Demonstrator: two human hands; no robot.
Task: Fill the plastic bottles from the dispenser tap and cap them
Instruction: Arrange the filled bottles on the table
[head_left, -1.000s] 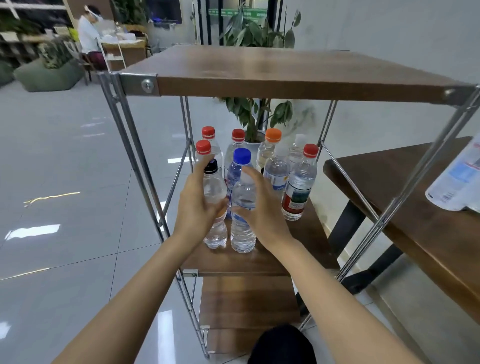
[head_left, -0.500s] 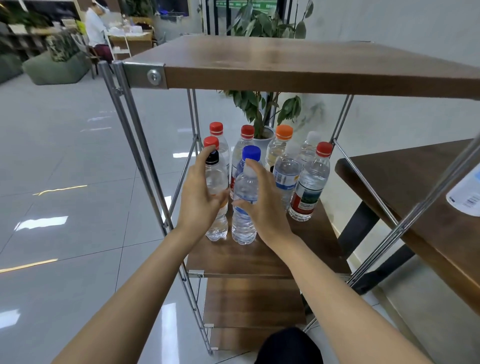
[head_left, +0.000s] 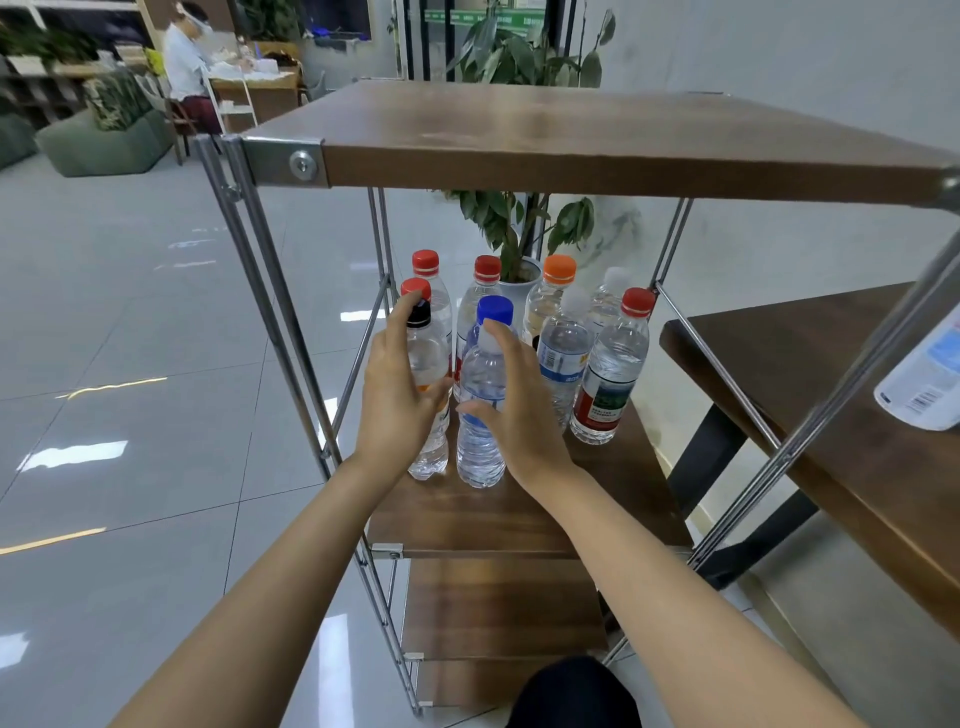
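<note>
Several capped plastic bottles stand on the middle shelf (head_left: 493, 519) of a metal-framed wooden rack. My left hand (head_left: 397, 389) holds a clear bottle with a black cap (head_left: 428, 358) at the front left, thumb across its front and fingers reaching up to the cap. My right hand (head_left: 517, 410) holds a clear white-capped bottle (head_left: 480, 415) beside it, thumb wrapped round the front. Both bottles rest upright on the shelf. Right behind them stands a blue-capped bottle (head_left: 495, 309). No dispenser tap is in view.
Behind stand red-capped bottles (head_left: 426, 262) and an orange-capped one (head_left: 559, 268); a red-labelled bottle (head_left: 610, 379) is at the right. The rack's top board (head_left: 571, 135) overhangs. A brown table (head_left: 831, 415) at the right bears a lying bottle (head_left: 924, 379). A potted plant (head_left: 519, 228) stands behind.
The view has shifted slightly, putting the rack further right in frame. Both hands stay on the same two front bottles, which remain standing on the shelf.
</note>
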